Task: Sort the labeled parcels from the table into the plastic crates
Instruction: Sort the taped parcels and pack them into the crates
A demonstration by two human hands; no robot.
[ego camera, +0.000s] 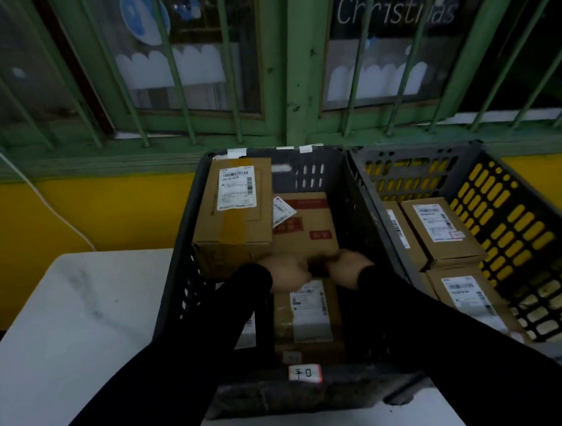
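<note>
Both hands, left hand point(287, 274) and right hand point(346, 266), reach into the black crate point(187, 256), fingers curled on the red-printed parcel's point(308, 230) near edge, seemingly to seat it flat beside the taller parcel point(234, 210).

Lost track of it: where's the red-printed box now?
Head view: the red-printed box is inside the black crate, right of the tall box, just beyond both hands.

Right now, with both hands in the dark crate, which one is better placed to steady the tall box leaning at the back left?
Left. The left hand sits right at the foot of the tall box, while the right hand is at the red-printed box's near edge, nearer the grey crate.
</note>
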